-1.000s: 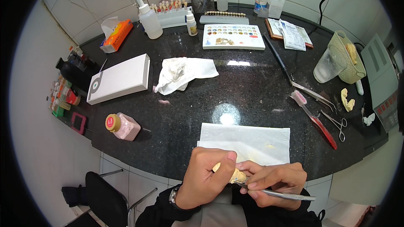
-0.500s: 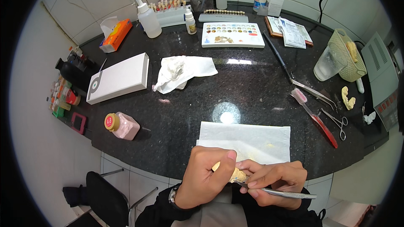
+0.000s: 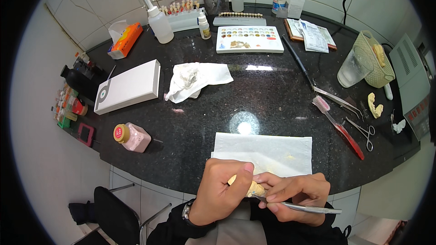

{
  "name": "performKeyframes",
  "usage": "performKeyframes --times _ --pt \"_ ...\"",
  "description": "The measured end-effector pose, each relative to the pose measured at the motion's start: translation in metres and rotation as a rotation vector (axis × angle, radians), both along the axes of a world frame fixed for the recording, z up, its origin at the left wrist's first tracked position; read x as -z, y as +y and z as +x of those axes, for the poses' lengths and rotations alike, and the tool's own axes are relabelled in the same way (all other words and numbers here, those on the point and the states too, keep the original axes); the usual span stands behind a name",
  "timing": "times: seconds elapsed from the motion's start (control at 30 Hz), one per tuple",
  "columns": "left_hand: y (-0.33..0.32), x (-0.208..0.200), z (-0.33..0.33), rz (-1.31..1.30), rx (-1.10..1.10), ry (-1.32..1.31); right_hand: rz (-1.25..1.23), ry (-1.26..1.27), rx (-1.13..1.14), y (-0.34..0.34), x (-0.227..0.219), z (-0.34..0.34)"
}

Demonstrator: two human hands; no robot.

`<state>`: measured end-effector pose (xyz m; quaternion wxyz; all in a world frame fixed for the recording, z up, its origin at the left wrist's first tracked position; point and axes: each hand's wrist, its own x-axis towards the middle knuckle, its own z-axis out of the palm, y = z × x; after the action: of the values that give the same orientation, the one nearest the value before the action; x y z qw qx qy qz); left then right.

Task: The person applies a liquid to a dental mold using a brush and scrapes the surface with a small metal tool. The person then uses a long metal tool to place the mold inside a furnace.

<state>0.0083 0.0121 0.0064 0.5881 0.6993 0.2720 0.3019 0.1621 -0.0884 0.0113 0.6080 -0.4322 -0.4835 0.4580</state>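
Near the front edge of the dark counter, my left hand is closed round a yellow plaster dental cast, its thumb along the top. Most of the cast is hidden by the fingers. My right hand grips a slim metal carving knife like a pen, its handle pointing right. The knife's tip meets the lower right side of the cast, where a small bluish mark shows. Right-hand fingertips also rest against the cast. Beyond both hands lies a white paper sheet with yellowish crumbs on it.
To the right lie a red toothbrush, tweezers, hemostat forceps and another yellow cast piece. A pink powder jar, white box and crumpled tissue are on the left. Farther back sits a paint palette.
The view has shifted very slightly. Both hands keep the same grips, with the knife tip still against the cast.
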Motion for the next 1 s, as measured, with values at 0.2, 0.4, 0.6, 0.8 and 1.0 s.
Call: performKeyframes --times 0.2,0.4,0.6,0.8,1.0 --pt "-0.002 -0.0033 -0.0003 0.02 -0.028 0.007 0.072 -0.031 -0.073 0.0044 -0.0012 0.0028" --pt "0.0 -0.0026 0.0006 0.021 -0.015 0.017 -0.015 0.027 -0.023 0.0024 -0.0037 0.0011" --pt "-0.0015 -0.0025 0.0 0.018 -0.017 0.022 0.022 -0.036 -0.061 0.0025 -0.0015 0.0044" --pt "-0.0007 -0.0012 0.0022 0.026 -0.006 0.012 0.044 -0.094 -0.067 0.0045 -0.0019 0.006" --pt "-0.0014 -0.0016 0.0001 0.017 -0.005 0.017 0.004 -0.025 -0.049 0.0012 -0.0022 0.0038"
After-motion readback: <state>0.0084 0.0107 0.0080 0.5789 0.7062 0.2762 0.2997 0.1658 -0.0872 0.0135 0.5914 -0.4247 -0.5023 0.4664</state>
